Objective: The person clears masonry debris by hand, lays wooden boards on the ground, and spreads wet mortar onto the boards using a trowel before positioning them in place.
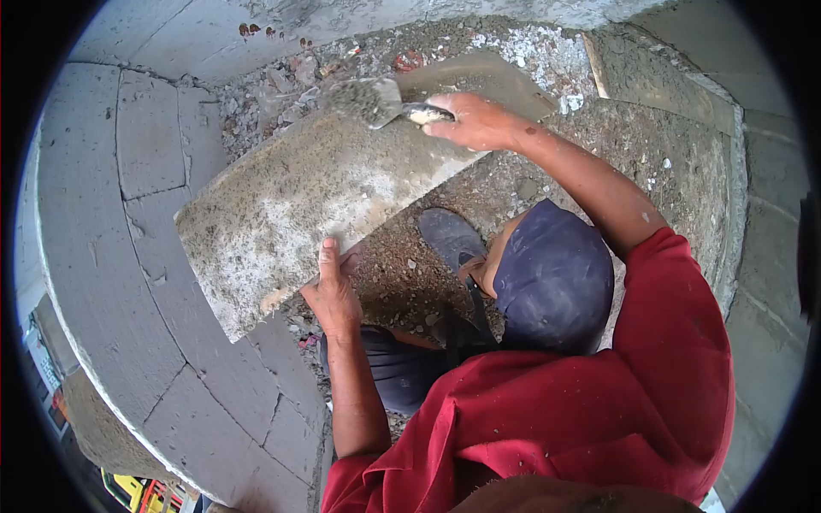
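Note:
My right hand (481,122) is closed around the handle of a trowel (392,104). A heap of wet grey mortar (352,101) lies on the blade, over the far part of a long flat board (282,201). Grey crumbs and whitish smears cover the board's face. At the board's near edge is my left hand (333,295), thumb on top and fingers mostly hidden beneath, gripping it. The board slants from lower left to upper right.
Grey block walls (145,214) curve along the left, with more wall (774,214) on the right. Rubble and white chips (543,56) litter the ground. My shoe (451,235) stands on the gravelly floor near the board. A wooden strip (596,64) leans at upper right.

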Motion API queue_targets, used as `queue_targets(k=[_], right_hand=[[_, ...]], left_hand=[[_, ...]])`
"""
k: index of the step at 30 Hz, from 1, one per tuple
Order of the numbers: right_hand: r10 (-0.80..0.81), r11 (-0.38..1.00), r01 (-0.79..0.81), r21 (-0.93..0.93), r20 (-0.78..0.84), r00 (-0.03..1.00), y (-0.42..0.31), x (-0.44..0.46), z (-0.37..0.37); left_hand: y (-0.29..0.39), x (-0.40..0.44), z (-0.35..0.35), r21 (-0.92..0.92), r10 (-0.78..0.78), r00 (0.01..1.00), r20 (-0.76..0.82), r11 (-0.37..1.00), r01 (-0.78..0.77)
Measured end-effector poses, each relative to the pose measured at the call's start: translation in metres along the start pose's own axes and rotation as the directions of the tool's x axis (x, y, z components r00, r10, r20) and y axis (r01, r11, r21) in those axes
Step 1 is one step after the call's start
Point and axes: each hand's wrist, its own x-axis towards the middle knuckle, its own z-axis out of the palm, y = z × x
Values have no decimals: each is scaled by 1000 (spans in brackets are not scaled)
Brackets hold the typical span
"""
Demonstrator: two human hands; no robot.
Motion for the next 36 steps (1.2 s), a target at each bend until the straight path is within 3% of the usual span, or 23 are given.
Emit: queue_targets(k=[3,4,6,7,9,10,11,12,13,14,16,17,18,19,21,23,26,29,30,33,34,36], right_hand=[[-203,964,198,-177,-8,979,-42,-11,-1],[-137,987,139,-82,25,990,-30,-1,-10],[203,975,-205,-88,-30,979,50,34,-24],[339,889,-363,-280,-129,932,92,45,-42],[422,663,-557,-501,-364,830,163,42,-72],[437,599,-576,-556,-376,817,180,40,-88],[504,557,-610,-564,-354,788,171,40,-100],[470,594,-633,-497,-423,774,169,35,-103],[228,761,-496,-419,-544,808,177,23,-96],[159,814,-453,-363,-612,775,147,7,-90],[189,819,-507,-271,-705,683,85,-23,-60],[193,831,-474,-291,-649,736,84,-35,-41],[242,760,-439,-480,-418,876,69,-48,-40],[308,675,-341,-654,-171,936,50,-56,-46],[226,801,-278,-531,-162,961,29,-65,-66],[189,819,-375,-435,-412,891,7,-66,-73],[74,866,-178,-467,-232,970,26,-63,-88],[-2,940,-115,-321,-345,939,6,-49,-68],[-119,929,-45,-367,-410,904,15,-40,-62],[54,998,-53,14,-446,894,-21,-22,-37],[-153,988,146,-52,-485,861,-25,-13,-29],[-195,977,210,-27,-502,843,-56,-4,-18]], left_hand=[[7,7,5,-35,65,998,2,997,-65],[10,6,5,-19,78,997,4,997,-78],[9,7,1,9,93,996,-1,996,-93],[2,8,-3,23,91,996,-5,996,-91],[-5,10,-4,32,50,999,6,998,-51],[-8,9,-5,37,5,1000,15,999,-5],[-11,5,-8,41,-46,999,11,998,45],[-13,5,-5,-77,-15,999,30,997,18],[-15,3,-4,-147,-34,999,26,988,37],[-14,4,-2,-221,-38,999,24,974,43],[-9,6,5,-364,-62,998,26,929,67],[-2,7,8,-431,-80,996,30,899,85],[4,8,9,-493,-89,995,39,865,97],[5,13,7,-530,-115,993,29,840,113],[-1,18,1,-593,-175,985,12,791,147],[5,11,-1,-649,-217,975,-46,749,136],[6,-12,-34,-748,-344,939,-31,631,206],[-15,-48,-68,-844,-391,919,49,476,248],[-17,-64,-76,-875,-396,917,53,424,234],[-19,-103,-105,-915,-423,906,2,365,172],[-22,-111,-114,-924,-413,910,-29,360,133],[-24,-120,-127,-930,-410,905,-112,364,50]])
